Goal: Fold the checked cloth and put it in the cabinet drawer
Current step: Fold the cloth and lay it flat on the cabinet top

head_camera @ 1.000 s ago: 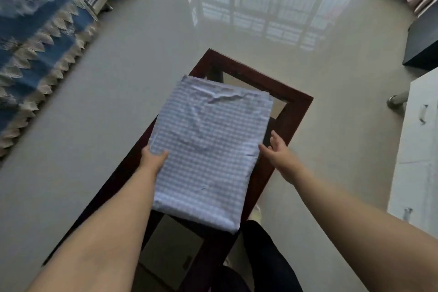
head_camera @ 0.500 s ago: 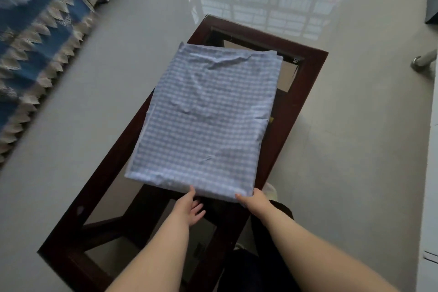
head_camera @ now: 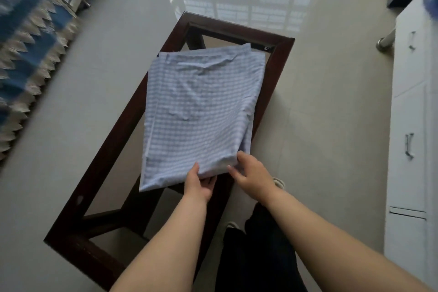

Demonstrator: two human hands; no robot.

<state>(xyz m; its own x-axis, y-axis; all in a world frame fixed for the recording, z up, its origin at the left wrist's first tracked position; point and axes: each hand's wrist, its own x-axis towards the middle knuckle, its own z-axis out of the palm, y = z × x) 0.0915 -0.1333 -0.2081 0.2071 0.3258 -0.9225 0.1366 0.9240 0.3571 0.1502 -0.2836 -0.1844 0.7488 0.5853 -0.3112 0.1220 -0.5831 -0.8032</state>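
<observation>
Left hand [head_camera: 198,186]: at the near edge of the checked cloth [head_camera: 201,111], thumb on top of the fabric and fingers tucked beneath it, so it pinches the near edge.
Right hand [head_camera: 252,174]: just beside the left hand, at the cloth's near right corner, fingers curled onto the fabric there and gripping it; the 2 hands are close together but not touching.
Forearms: both bare, reaching in from the bottom of the view.
Checked cloth: pale blue and white check, folded into a thick rectangle of several layers, lightly creased near its far end; the layers show along the right side.
Cloth position: lying on the counter [head_camera: 279,73], its long side running along the counter's length, its near left corner hanging a little past the glass toward the person.
Counter: dark wooden frame with a glass top, the lower struts visible through the glass.
Cabinet [head_camera: 410,125]: white, standing at the right edge of the view, well apart from the cloth, with 2 metal handles on its fronts; all fronts look closed.
Floor [head_camera: 83,92]: pale glossy tiles reflecting a barred window.
Left side: a blue cover with white fringe [head_camera: 26,38], blurred.
Below: dark trouser legs and light shoes.
</observation>
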